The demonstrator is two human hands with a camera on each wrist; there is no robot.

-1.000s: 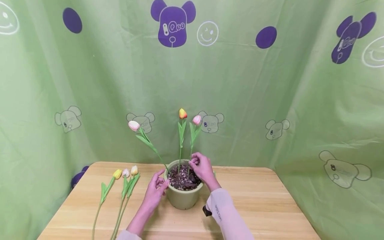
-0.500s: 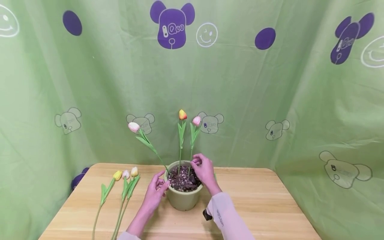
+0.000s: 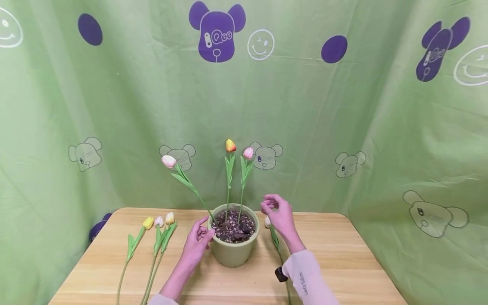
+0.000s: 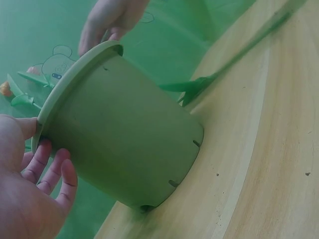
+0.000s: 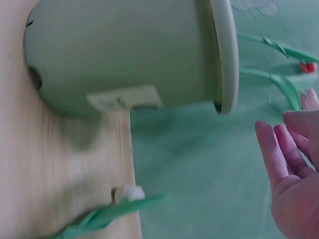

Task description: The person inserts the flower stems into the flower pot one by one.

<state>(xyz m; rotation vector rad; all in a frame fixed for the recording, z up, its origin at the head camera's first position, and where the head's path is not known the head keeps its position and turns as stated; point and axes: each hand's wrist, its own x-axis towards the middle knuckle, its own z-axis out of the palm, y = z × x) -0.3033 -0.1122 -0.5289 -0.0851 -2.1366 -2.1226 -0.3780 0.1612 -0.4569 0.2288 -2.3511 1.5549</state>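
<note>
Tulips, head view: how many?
7: leaning tulip, orange tulip and pink tulip in the pot; yellow tulip, pale tulip and cream tulip on the table, left; white tulip on the right, partly behind the right arm. Others may be hidden.

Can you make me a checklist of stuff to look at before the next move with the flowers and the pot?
1. Pot standing upright: ok. The pot stands on the table.
2. Pot held: ok. The left hand holds its rim.
3. Right hand free: ok. The right hand holds nothing, beside the pot.
4. Potted flowers all straight: not ok. The pink-and-white bloom leans out to the left.
5. Loose flowers nearby: ok. Three lie left of the pot, including the yellow bloom; one lies right.
6. Stems deep enough: cannot tell. The soil hides their ends.
</note>
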